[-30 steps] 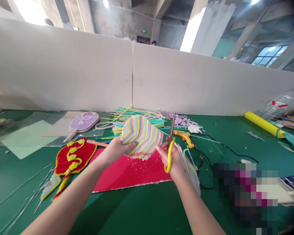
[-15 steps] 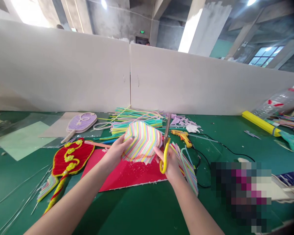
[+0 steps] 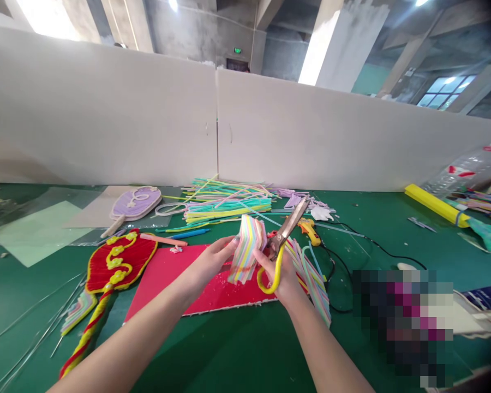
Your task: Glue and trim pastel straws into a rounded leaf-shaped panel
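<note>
Our left hand pinches the pastel-striped pipe-cleaner panel above the red board, while our right hand grips yellow-handled scissors just beside it, near a yellow glue gun, with loose pipe cleaners lying beyond on the green table.

We've turned the striped piece so it shows narrower.
Our left hand has come closer to our right hand; the scissors, nearly upright before, now lean rightward.
</note>
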A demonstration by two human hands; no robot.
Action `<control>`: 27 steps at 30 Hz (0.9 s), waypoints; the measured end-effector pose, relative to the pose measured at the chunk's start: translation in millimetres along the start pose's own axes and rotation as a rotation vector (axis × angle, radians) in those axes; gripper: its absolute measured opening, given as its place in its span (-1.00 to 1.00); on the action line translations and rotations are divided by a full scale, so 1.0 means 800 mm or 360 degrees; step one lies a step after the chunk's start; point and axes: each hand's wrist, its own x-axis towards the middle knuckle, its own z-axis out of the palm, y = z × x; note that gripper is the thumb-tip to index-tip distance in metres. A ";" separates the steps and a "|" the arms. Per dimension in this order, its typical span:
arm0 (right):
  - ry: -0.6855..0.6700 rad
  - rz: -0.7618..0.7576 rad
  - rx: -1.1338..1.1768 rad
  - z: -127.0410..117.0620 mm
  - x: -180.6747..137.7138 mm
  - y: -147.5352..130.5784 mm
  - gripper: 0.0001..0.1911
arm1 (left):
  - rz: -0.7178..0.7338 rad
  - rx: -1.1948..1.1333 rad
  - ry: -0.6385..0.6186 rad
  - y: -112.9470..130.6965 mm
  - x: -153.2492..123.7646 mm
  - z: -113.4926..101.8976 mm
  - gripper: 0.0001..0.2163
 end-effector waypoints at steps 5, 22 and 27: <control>-0.0087 0.0052 -0.0020 0.002 -0.004 -0.006 -0.61 | 0.0049 -0.0161 -0.0183 0.004 -0.002 0.000 -0.45; 0.0054 0.0035 -0.0113 0.013 -0.002 -0.019 -0.66 | 0.0323 0.0107 -0.0022 -0.002 0.005 -0.002 -0.58; 0.0106 0.0079 -0.0139 0.017 0.000 -0.024 -0.59 | 0.0422 0.0201 0.0090 -0.008 0.011 -0.002 -0.65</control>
